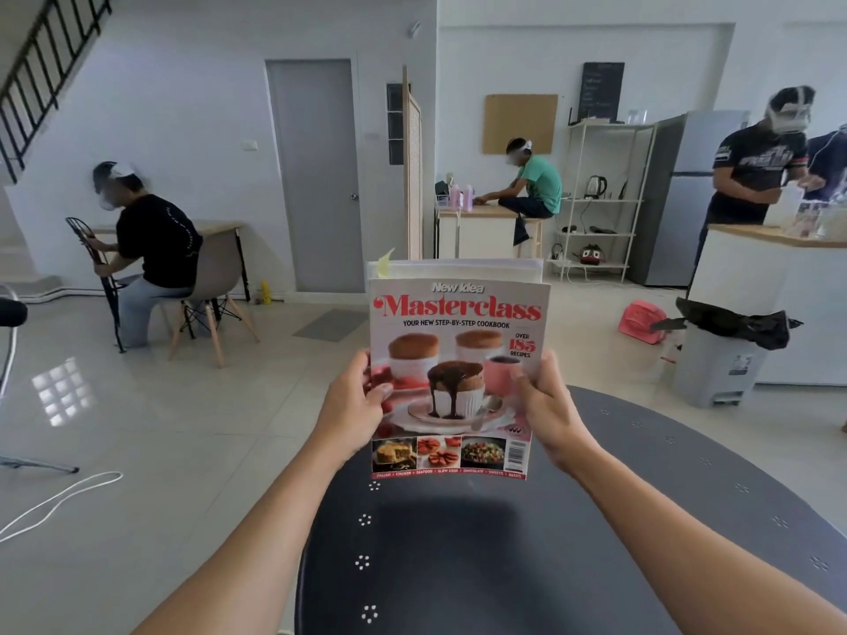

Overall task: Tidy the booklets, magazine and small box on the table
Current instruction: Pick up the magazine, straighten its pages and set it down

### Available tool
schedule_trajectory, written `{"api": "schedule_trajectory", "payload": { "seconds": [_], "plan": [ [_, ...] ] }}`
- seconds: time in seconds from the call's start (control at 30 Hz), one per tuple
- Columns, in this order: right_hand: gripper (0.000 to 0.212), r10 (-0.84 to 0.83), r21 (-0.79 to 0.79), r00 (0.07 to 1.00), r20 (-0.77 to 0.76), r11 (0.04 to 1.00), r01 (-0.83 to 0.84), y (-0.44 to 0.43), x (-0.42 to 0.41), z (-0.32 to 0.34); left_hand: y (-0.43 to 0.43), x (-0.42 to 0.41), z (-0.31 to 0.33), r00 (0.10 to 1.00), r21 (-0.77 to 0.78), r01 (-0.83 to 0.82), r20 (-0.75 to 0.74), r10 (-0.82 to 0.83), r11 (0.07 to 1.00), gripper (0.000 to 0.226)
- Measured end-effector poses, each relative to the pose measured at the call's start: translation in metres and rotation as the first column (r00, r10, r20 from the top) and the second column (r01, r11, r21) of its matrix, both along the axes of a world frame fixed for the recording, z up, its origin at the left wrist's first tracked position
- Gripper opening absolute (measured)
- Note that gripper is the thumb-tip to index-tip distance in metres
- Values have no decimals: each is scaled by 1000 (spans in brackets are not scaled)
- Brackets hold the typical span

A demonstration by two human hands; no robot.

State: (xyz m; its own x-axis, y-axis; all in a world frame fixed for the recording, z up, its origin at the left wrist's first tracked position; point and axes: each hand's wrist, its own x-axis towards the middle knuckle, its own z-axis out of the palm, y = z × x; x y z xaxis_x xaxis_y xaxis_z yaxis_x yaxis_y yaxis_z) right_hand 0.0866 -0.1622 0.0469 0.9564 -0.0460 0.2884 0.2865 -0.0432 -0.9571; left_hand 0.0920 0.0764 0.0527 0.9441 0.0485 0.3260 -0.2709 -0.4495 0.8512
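A cookbook magazine point(458, 332) with a red "Masterclass" title and desserts on its cover stands upright, its bottom edge at the dark round table point(641, 497). My left hand point(355, 401) grips its left edge and my right hand point(545, 405) grips its right edge. Behind the magazine, pale booklets point(458, 269) stick up a little above its top, with a yellowish tab at their left corner. How many booklets there are is hidden by the cover. No small box is in sight.
The table has small white dot patterns along its rim. A grey bin point(715, 359) with a black bag stands right of the table, near a white counter point(779, 277). Several people work around the room. A white cable point(55, 501) lies on the floor at left.
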Motion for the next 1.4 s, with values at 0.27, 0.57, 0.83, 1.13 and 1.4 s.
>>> {"api": "schedule_trajectory", "payload": {
  "seconds": [0.27, 0.57, 0.83, 1.13, 1.4],
  "plan": [
    [11, -15, -79, 1000, -12, 997, 14, 0, -8, -19, 3, -7, -25, 998, -79, 13, -64, -18, 997, 30],
    [78, -22, -323, 913, 408, 932, 166, -2, 10, 54, -4, 3, 29, 993, -278, 83, 109, -55, 957, 43],
    [42, -15, -252, 951, 308, 963, 97, -12, 9, 31, -6, 1, 14, 998, -177, 61, 21, -58, 982, 32],
    [18, -107, -361, 988, -114, 931, 59, -5, 14, 14, 5, 20, 18, 991, 29, -39, -127, 42, 999, 22],
    [20, -165, -443, 824, -543, 889, -114, -6, 32, -38, -4, 30, -31, 855, 136, 27, -517, 48, 990, 14]
  ]
}}
